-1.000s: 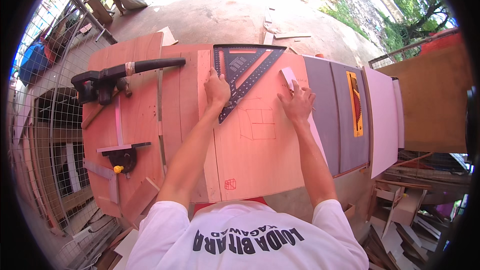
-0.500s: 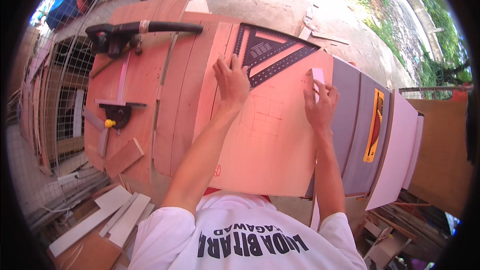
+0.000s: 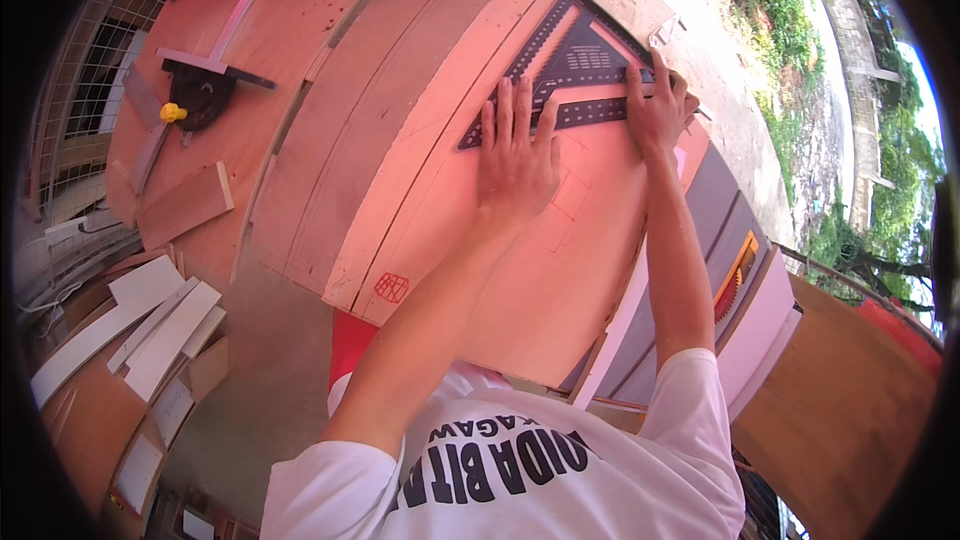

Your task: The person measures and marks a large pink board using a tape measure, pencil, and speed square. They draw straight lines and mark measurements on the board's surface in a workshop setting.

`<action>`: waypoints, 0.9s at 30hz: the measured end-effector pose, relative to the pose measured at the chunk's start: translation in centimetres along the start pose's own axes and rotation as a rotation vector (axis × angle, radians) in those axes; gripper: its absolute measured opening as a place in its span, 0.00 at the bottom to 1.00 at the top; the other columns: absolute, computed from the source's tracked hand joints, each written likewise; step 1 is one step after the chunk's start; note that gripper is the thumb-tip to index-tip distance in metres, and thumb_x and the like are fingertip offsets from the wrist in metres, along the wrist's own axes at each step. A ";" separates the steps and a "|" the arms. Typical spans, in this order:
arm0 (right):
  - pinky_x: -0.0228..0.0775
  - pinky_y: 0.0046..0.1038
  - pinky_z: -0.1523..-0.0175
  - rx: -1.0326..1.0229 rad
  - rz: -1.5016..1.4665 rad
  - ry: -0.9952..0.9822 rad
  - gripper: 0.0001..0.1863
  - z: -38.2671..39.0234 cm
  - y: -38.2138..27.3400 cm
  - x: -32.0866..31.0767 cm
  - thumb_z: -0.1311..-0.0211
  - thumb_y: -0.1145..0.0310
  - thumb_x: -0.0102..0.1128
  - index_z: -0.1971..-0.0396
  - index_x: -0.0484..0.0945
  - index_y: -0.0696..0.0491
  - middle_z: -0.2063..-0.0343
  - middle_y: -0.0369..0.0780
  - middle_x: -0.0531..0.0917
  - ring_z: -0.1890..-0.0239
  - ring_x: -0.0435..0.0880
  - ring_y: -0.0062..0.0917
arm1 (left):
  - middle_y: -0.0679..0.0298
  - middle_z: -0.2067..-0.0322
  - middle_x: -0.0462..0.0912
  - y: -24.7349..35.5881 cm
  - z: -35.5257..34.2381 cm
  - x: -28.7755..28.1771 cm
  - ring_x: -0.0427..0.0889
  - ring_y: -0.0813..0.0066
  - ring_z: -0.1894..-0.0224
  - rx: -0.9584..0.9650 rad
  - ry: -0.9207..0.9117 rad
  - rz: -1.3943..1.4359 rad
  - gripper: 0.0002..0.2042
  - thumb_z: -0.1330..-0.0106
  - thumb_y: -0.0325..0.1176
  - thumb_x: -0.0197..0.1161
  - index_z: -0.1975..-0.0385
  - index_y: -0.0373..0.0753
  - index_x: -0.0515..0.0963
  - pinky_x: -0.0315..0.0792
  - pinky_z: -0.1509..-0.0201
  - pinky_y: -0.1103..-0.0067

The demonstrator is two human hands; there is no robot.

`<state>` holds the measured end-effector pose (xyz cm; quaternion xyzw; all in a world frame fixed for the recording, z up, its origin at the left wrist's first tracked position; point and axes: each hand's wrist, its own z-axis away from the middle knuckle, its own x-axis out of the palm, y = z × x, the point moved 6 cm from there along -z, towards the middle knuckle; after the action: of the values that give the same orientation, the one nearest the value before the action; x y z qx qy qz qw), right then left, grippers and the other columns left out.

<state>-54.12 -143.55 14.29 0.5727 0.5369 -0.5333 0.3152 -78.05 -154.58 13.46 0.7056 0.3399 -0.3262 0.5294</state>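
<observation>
A dark triangular speed square (image 3: 585, 60) with slotted arms lies at the far edge of a pale plywood board (image 3: 470, 310). My left hand (image 3: 520, 155) rests with spread, outstretched fingers over the square's near-left end. At its right corner, my right hand (image 3: 660, 115) has its thumb and fingers bent around the square. Faint pencil lines (image 3: 570, 210) run across the board between my forearms. A small red drawn figure (image 3: 392, 287) marks the board's near-left corner.
Left of the board lie a dark tool with a yellow knob (image 3: 205, 95) and a wood offcut (image 3: 185, 205). White-faced board pieces (image 3: 165, 325) are stacked lower left. A yellow plate with a toothed blade (image 3: 735, 280) sits right, on a grey panel (image 3: 700, 230).
My right hand has left a small pale block and moved to the square's right corner. My left hand has flattened onto its near-left end. The square has turned somewhat, and the view has shifted.
</observation>
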 end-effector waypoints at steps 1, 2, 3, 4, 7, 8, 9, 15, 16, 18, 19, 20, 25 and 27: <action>0.52 0.54 0.26 0.025 -0.003 0.008 0.32 -0.2 -0.3 -0.2 0.31 0.35 0.59 0.32 0.78 0.31 0.33 0.45 0.73 0.32 0.65 0.50 | 0.46 0.21 0.55 0.2 -0.4 -0.4 0.48 0.41 0.18 0.001 0.015 0.004 0.27 0.23 0.41 0.55 0.26 0.42 0.65 0.46 0.18 0.46; 0.52 0.53 0.26 0.050 -0.007 0.014 0.31 -0.2 -0.8 -0.3 0.31 0.36 0.59 0.33 0.79 0.33 0.34 0.44 0.73 0.33 0.65 0.49 | 0.45 0.21 0.55 0.3 -0.5 -0.5 0.49 0.41 0.18 -0.015 0.002 0.018 0.27 0.23 0.41 0.56 0.26 0.42 0.66 0.47 0.18 0.46; 0.53 0.53 0.27 0.042 0.016 0.017 0.31 -0.7 -1.1 -0.3 0.32 0.38 0.61 0.34 0.79 0.36 0.34 0.43 0.74 0.33 0.66 0.48 | 0.45 0.21 0.55 0.1 -0.6 -0.6 0.49 0.41 0.18 -0.024 -0.012 0.028 0.27 0.23 0.40 0.56 0.27 0.42 0.66 0.47 0.18 0.46; 0.54 0.53 0.28 0.031 0.032 0.013 0.30 -1.2 -1.6 -0.3 0.33 0.39 0.63 0.36 0.80 0.39 0.35 0.42 0.75 0.34 0.66 0.47 | 0.45 0.21 0.55 0.0 -0.7 -0.6 0.50 0.41 0.18 -0.039 -0.028 0.031 0.26 0.23 0.39 0.57 0.27 0.42 0.67 0.47 0.18 0.46; 0.58 0.50 0.31 -0.108 -0.030 0.051 0.25 -2.4 -4.0 -0.7 0.34 0.47 0.68 0.42 0.84 0.43 0.37 0.39 0.76 0.35 0.68 0.42 | 0.44 0.22 0.57 0.1 -0.5 -0.6 0.52 0.41 0.18 -0.023 0.000 0.021 0.26 0.24 0.39 0.58 0.28 0.41 0.69 0.49 0.19 0.47; 0.59 0.49 0.31 -0.154 -0.064 0.055 0.24 -2.5 -4.5 -0.7 0.33 0.48 0.68 0.43 0.84 0.44 0.37 0.38 0.76 0.36 0.68 0.41 | 0.44 0.22 0.58 0.1 -0.6 -0.6 0.52 0.41 0.18 -0.012 0.003 0.025 0.26 0.24 0.39 0.58 0.28 0.41 0.69 0.49 0.19 0.47; 0.60 0.47 0.33 -0.219 -0.080 0.133 0.21 -3.0 -5.3 -0.8 0.32 0.50 0.68 0.45 0.86 0.43 0.41 0.37 0.81 0.38 0.72 0.38 | 0.43 0.22 0.59 0.2 -0.7 -0.5 0.53 0.42 0.18 -0.003 0.005 0.028 0.26 0.24 0.39 0.58 0.28 0.40 0.70 0.50 0.19 0.47; 0.61 0.46 0.37 -0.203 -0.056 0.009 0.17 -5.0 -8.0 1.5 0.28 0.48 0.63 0.51 0.88 0.42 0.56 0.37 0.89 0.46 0.82 0.37 | 0.43 0.23 0.60 0.0 -0.4 -0.3 0.54 0.43 0.19 0.021 0.004 -0.003 0.26 0.24 0.38 0.58 0.28 0.39 0.71 0.51 0.19 0.47; 0.61 0.47 0.37 -0.185 -0.048 -0.025 0.17 -5.0 -8.1 2.0 0.28 0.47 0.62 0.52 0.88 0.42 0.57 0.37 0.90 0.47 0.82 0.37 | 0.43 0.23 0.60 0.1 -0.3 -0.3 0.54 0.43 0.19 0.017 0.008 -0.005 0.26 0.24 0.38 0.58 0.28 0.38 0.71 0.51 0.19 0.47; 0.60 0.46 0.37 -0.196 -0.041 0.039 0.17 -4.9 -8.1 2.2 0.26 0.47 0.59 0.54 0.88 0.43 0.59 0.36 0.91 0.49 0.84 0.37 | 0.42 0.23 0.61 0.1 -0.4 -0.3 0.55 0.42 0.19 0.014 0.021 0.007 0.25 0.25 0.38 0.59 0.29 0.38 0.72 0.51 0.20 0.47; 0.60 0.46 0.37 -0.189 -0.036 0.026 0.18 -4.9 -8.3 2.1 0.26 0.47 0.59 0.54 0.88 0.44 0.59 0.36 0.91 0.49 0.84 0.37 | 0.42 0.23 0.61 0.0 -0.3 -0.2 0.55 0.41 0.19 0.010 0.021 -0.001 0.25 0.25 0.37 0.59 0.30 0.38 0.72 0.51 0.20 0.46; 0.60 0.47 0.37 -0.182 -0.030 0.014 0.18 -4.9 -8.3 2.2 0.26 0.47 0.59 0.54 0.88 0.44 0.58 0.35 0.91 0.48 0.84 0.37 | 0.41 0.23 0.61 0.0 -0.3 -0.2 0.55 0.41 0.19 0.007 0.020 -0.009 0.25 0.25 0.37 0.59 0.30 0.37 0.72 0.51 0.20 0.46; 0.62 0.45 0.37 -0.181 0.006 0.029 0.21 -5.3 -8.4 2.2 0.26 0.45 0.58 0.52 0.88 0.45 0.56 0.37 0.91 0.47 0.83 0.39 | 0.38 0.25 0.62 0.3 -0.5 0.0 0.56 0.39 0.20 0.013 0.026 -0.031 0.24 0.25 0.37 0.58 0.32 0.35 0.74 0.51 0.20 0.45; 0.62 0.45 0.37 -0.189 0.022 0.034 0.22 -5.1 -8.2 2.4 0.26 0.44 0.56 0.52 0.88 0.44 0.56 0.36 0.91 0.47 0.82 0.40 | 0.37 0.25 0.62 0.4 -0.4 -0.2 0.57 0.37 0.20 0.026 0.044 -0.039 0.23 0.25 0.37 0.58 0.34 0.35 0.75 0.50 0.20 0.43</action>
<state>-60.93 -136.27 14.94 0.5552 0.5838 -0.4670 0.3644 -77.83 -154.34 13.89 0.7124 0.3609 -0.3253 0.5064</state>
